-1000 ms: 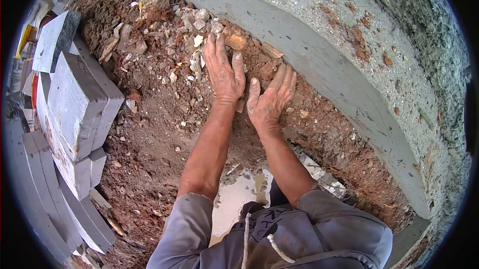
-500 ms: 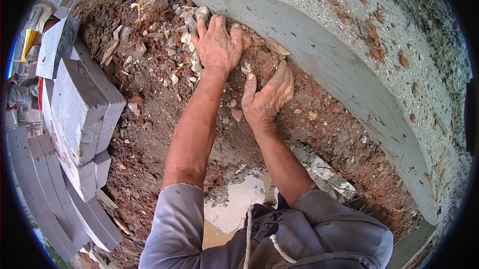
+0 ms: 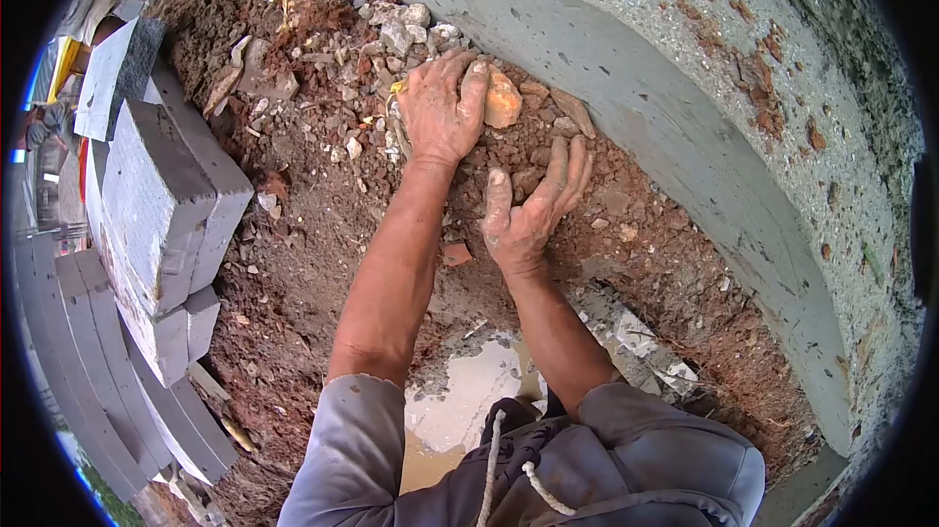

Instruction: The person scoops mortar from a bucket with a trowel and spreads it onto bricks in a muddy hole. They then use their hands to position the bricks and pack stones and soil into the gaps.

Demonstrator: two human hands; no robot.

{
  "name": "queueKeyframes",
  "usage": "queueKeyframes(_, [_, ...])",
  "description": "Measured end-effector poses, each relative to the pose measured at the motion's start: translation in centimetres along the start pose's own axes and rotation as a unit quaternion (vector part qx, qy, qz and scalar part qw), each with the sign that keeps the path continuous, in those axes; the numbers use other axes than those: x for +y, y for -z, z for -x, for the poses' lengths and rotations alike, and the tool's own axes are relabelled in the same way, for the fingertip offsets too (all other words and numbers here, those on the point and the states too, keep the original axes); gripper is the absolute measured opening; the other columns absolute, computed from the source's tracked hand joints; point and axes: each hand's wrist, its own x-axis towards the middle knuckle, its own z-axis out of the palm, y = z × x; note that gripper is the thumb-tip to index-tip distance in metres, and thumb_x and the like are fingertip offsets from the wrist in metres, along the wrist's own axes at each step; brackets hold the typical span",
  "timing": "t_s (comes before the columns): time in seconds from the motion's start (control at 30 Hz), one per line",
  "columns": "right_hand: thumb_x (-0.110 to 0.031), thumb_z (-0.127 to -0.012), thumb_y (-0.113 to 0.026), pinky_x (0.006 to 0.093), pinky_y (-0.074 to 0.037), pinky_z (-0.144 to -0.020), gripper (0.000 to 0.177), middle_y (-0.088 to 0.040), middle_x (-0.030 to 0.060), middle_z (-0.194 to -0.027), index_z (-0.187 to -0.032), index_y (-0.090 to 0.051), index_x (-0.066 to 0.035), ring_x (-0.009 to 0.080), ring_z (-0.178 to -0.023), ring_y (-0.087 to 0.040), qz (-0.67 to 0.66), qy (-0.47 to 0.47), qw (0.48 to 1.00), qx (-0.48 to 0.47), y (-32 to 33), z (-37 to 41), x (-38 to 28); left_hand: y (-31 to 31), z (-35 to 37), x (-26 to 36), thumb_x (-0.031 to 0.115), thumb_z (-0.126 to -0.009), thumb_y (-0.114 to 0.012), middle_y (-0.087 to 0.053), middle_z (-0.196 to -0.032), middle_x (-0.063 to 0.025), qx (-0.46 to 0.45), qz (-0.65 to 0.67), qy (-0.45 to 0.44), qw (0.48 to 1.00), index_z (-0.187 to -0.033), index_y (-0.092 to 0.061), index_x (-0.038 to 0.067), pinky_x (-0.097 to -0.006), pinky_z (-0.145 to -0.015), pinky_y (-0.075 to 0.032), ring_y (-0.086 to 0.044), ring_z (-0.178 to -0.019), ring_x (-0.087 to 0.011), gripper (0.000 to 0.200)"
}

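Note:
My left hand (image 3: 442, 109) lies palm down on loose rubble beside the concrete wall. Its muddy fingers are bent a little over the stones, and the thumb rests next to an orange-brown stone (image 3: 503, 100). What lies under the palm is hidden. My right hand (image 3: 536, 212) is lower and to the right, on edge against reddish soil (image 3: 626, 197), with thumb and fingers apart around small clods. No object is visible in its grasp. Grey stones (image 3: 396, 36) lie just beyond the left fingertips, and a flat brown piece (image 3: 572, 113) lies against the wall.
A smooth grey concrete wall (image 3: 636, 87) curves along the far and right side. Grey blocks (image 3: 161, 204) are stacked at the left, with more blocks (image 3: 93, 331) below. Muddy water (image 3: 460, 400) lies near my body beside broken pale pieces (image 3: 636, 331). A person (image 3: 49, 126) shows at the far left.
My left hand has drawn back from the wall toward me, baring grey stones and the orange-brown stone. My right hand has shifted slightly nearer to me, its thumb and fingers still apart.

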Motion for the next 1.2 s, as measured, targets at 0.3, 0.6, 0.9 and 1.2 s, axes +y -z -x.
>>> queueKeyframes(0.3, [-0.055, -0.090, -0.046, 0.0542, -0.021, -0.104, 0.081, -0.039, 0.0269, -0.128, -0.135, -0.032, 0.011, 0.0407, -0.123, -0.033, 0.114, 0.005, 0.993, -0.014, -1.4, -3.0, 0.4, 0.4, -2.2, -1.8, 0.044, -0.093, -0.036, -0.065, -0.114, -0.0170, -0.144, 0.023, -0.080, 0.986, -0.109, -0.067, -0.001, -0.0438, -0.099, -0.037, -0.055, -0.111, -0.0338, 0.057])
queueKeyframes(0.6, [-0.056, -0.091, -0.044, 0.0541, -0.020, -0.106, 0.073, -0.045, 0.0232, -0.128, -0.133, -0.041, 0.005, 0.0386, -0.126, -0.035, 0.076, 0.072, 0.994, -0.039, -1.8, -2.4, 1.2, 2.2, 0.3, -1.8, 0.042, -0.094, -0.037, -0.065, -0.109, -0.0220, -0.160, 0.071, -0.051, 0.983, -0.107, -0.065, -0.005, -0.0421, -0.095, -0.043, -0.057, -0.107, -0.0361, 0.056])
queueKeyframes(0.9, [-0.060, -0.090, -0.047, 0.0544, -0.022, -0.107, 0.078, -0.045, 0.0250, -0.133, -0.130, -0.044, 0.007, 0.0422, -0.128, -0.036, 0.015, 0.165, 0.978, -0.130, -0.4, -4.5, 2.4, 5.5, 7.7, 0.3, 0.039, -0.096, -0.043, -0.048, -0.134, -0.0202, 0.073, 0.067, 0.020, 0.995, -0.129, -0.048, 0.000, -0.0477, -0.106, -0.030, -0.042, -0.126, -0.0382, 0.052])
queueKeyframes(1.2, [-0.060, -0.081, -0.062, 0.0482, -0.028, -0.110, 0.081, -0.051, 0.0206, -0.135, -0.138, -0.044, -0.005, 0.0363, -0.125, -0.048, -0.051, 0.197, 0.911, -0.359, -4.5, -10.7, 0.2, 0.1, 20.6, 5.7, 0.060, -0.091, -0.042, -0.017, -0.152, -0.0275, 0.098, -0.030, 0.284, 0.953, -0.146, -0.019, -0.004, -0.0601, -0.112, -0.004, -0.010, -0.141, -0.0473, 0.088])
